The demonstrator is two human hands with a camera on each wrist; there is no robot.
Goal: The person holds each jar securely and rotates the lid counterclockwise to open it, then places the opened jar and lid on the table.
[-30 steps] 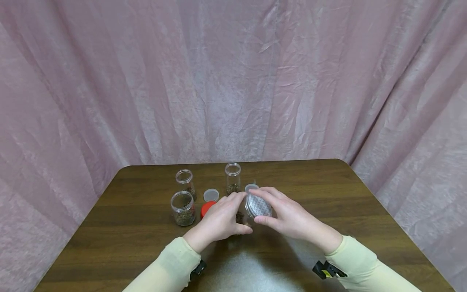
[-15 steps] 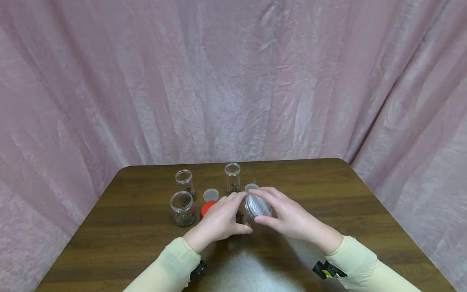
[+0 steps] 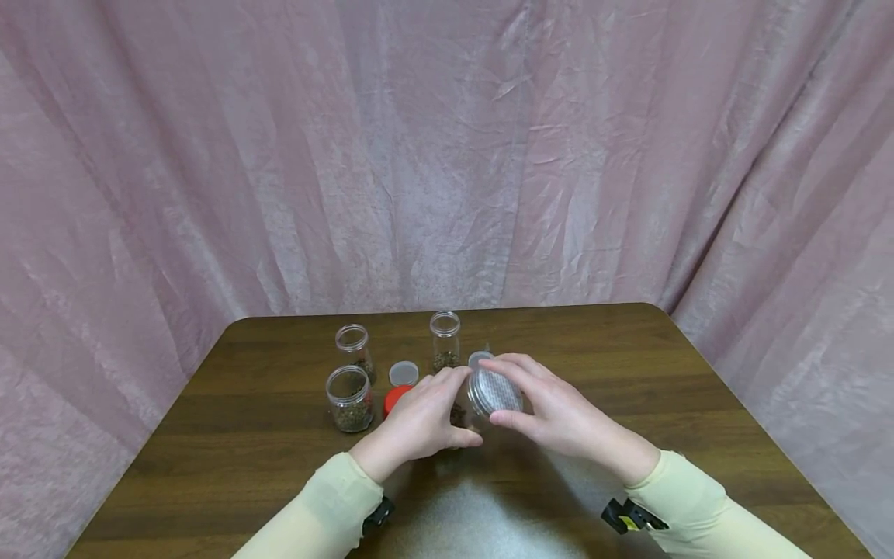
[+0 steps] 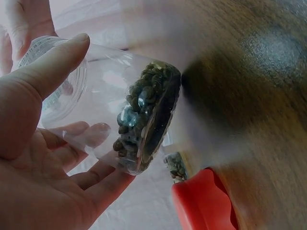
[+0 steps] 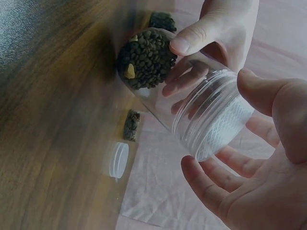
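Note:
My left hand [image 3: 424, 415] grips a clear plastic jar [image 4: 108, 72] round its body, thumb on one side and fingers on the other. The jar is tilted, and a layer of small dark brown bean-like pieces lies at its bottom, with a couple of yellowish bits [image 5: 130, 72] among them. At the jar's upper end is a see-through lid [image 3: 497, 390] with a fine textured pattern. Thumb and curved fingers of my right hand [image 3: 559, 407] hold this lid at its rim. In the head view, my left hand hides most of the jar's body.
Left of my hands stand an uncovered wide jar [image 3: 351, 415] and a narrower one [image 3: 361, 361], both partly filled. Another uncovered jar [image 3: 445, 345] stands behind. A red lid [image 3: 396, 398] and two pale lids, one left [image 3: 403, 373] and one right [image 3: 479, 359], lie on the wooden table [image 3: 628, 365].
My right hand has shifted very slightly to the right and turned a little at the lid. The left hand and the other jars stay in place.

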